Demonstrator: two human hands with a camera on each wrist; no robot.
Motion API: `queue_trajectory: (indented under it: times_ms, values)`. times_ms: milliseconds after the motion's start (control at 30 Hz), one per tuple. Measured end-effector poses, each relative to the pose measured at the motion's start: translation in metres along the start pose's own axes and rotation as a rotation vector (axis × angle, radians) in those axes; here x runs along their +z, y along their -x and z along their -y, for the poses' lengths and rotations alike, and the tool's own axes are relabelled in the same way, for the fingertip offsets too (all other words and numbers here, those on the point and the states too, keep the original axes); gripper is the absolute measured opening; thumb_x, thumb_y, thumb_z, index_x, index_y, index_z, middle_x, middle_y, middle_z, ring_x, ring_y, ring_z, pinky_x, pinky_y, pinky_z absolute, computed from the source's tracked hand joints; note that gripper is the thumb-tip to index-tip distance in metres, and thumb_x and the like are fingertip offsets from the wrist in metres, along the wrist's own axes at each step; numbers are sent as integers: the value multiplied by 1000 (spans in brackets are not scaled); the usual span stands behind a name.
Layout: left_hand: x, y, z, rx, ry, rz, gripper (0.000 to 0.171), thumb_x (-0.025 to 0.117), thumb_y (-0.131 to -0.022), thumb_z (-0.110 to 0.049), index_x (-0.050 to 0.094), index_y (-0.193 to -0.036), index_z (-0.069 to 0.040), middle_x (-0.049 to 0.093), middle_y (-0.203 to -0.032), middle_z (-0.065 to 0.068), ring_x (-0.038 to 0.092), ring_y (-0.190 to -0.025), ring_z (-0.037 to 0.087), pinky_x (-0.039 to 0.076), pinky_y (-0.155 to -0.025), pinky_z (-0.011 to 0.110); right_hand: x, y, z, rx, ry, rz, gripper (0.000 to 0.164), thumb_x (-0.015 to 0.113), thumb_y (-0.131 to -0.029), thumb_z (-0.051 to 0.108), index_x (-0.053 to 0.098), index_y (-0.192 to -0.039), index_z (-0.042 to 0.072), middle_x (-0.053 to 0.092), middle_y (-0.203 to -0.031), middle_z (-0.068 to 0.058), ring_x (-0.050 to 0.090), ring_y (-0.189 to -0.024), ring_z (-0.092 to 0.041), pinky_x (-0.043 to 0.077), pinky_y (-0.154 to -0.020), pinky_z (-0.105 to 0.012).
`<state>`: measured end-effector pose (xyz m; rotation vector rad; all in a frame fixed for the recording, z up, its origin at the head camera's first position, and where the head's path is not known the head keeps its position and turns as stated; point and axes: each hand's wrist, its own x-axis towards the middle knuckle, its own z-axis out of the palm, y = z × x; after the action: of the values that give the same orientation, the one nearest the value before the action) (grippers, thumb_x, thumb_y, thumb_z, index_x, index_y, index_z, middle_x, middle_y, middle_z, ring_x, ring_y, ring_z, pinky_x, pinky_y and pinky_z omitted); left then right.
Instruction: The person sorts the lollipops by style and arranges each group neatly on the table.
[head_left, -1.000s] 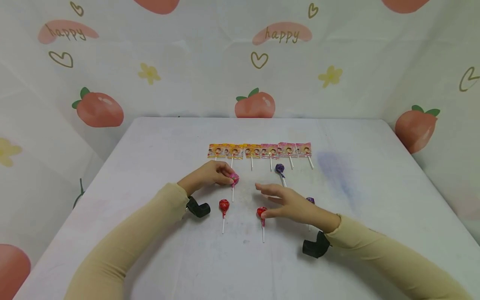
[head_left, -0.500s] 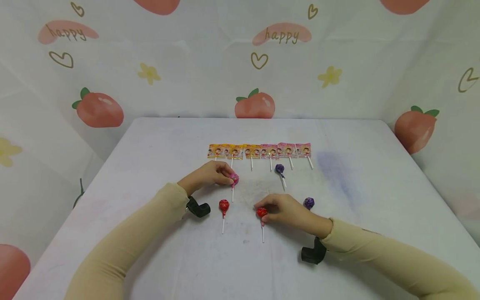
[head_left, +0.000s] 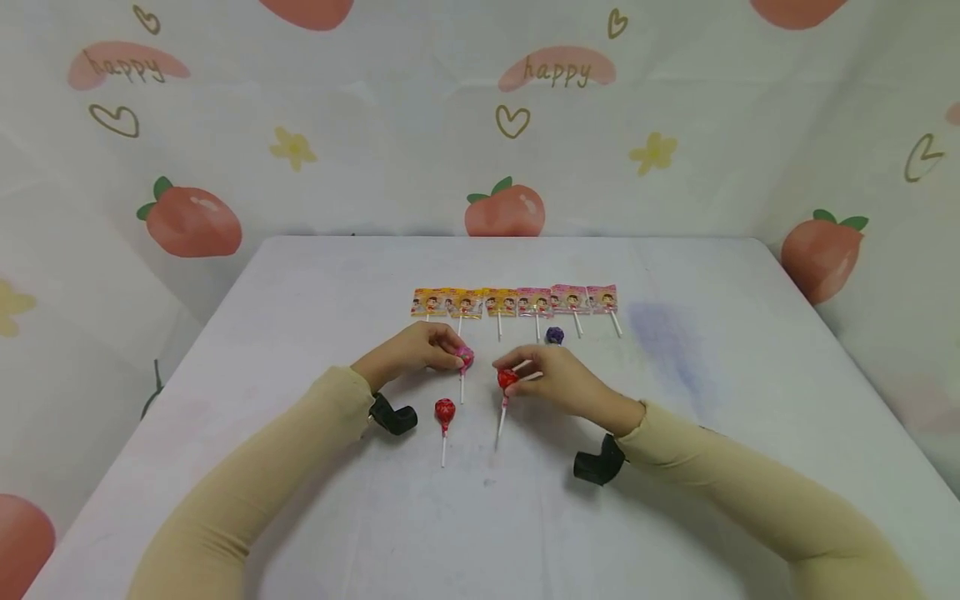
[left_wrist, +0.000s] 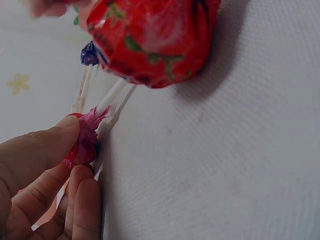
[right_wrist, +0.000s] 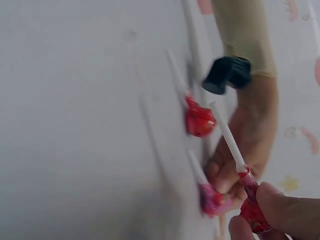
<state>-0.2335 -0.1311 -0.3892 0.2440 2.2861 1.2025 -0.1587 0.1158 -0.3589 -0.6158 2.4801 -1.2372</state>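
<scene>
My left hand pinches the wrapped head of a pink lollipop, its white stick pointing toward me. My right hand holds a red lollipop by its wrapped head between thumb and fingers; in the right wrist view this red lollipop appears raised off the table. A second red lollipop lies on the table in front of the left hand, and it looms large in the left wrist view. Just beyond the right hand shows the head of a purple lollipop, its stick mostly hidden.
At the back of the white table runs a row of flat-packed lollipops, several in yellow wrappers and pink wrappers. Black camera mounts hang from both wrists. A printed cloth rises behind the table.
My right hand has closed on the red lollipop, lifted it and carried it forward and left. It now covers the nearer purple lollipop. The left hand has stayed on the pink lollipop.
</scene>
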Motion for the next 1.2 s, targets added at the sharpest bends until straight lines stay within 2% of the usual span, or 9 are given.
queue_trajectory:
  times_ms: [167,300,533,700,933,1200]
  values:
    - [0,1,-1,-9,5,-3,29,75,-84,-14,67,-110,-5,65,-93,3,56,-79,11,49,-70,22,-8,-22,9,3,8,-67,32,75,-83,7,68,-114,3,70,-114,-9,67,-104,-25,54,-85,-36]
    - [0,2,-2,-7,17,-6,28,76,-84,-14,67,-109,-5,65,-93,3,56,-79,11,49,-70,22,-9,-39,10,45,49,-100,30,76,-82,9,70,-111,6,69,-114,-10,67,-103,-25,53,-86,-37]
    - [-1,2,-1,17,21,-10,28,75,-84,-12,67,-109,-3,67,-93,3,57,-78,9,49,-69,22,2,-62,-2,64,42,-54,30,76,-83,7,70,-112,2,69,-113,-13,67,-101,-25,53,-87,-34]
    - [-1,3,0,15,22,-9,28,75,-84,-12,67,-109,-4,66,-91,2,57,-76,9,48,-68,22,12,-67,-5,90,69,-42,28,75,-83,6,70,-110,4,70,-109,-10,66,-100,-21,52,-88,-33]
    - [0,1,0,11,40,-13,27,75,-83,-11,67,-108,-3,66,-89,1,57,-76,9,48,-67,22,15,-69,-9,74,97,-36,27,75,-84,9,70,-110,5,72,-103,-8,66,-99,-17,50,-90,-33]
    - [0,1,0,10,35,-13,27,75,-84,-11,67,-108,-3,66,-89,1,57,-76,9,48,-67,22,16,-68,-9,54,107,-31,28,75,-84,10,70,-111,5,72,-104,-7,66,-101,-17,49,-91,-34]
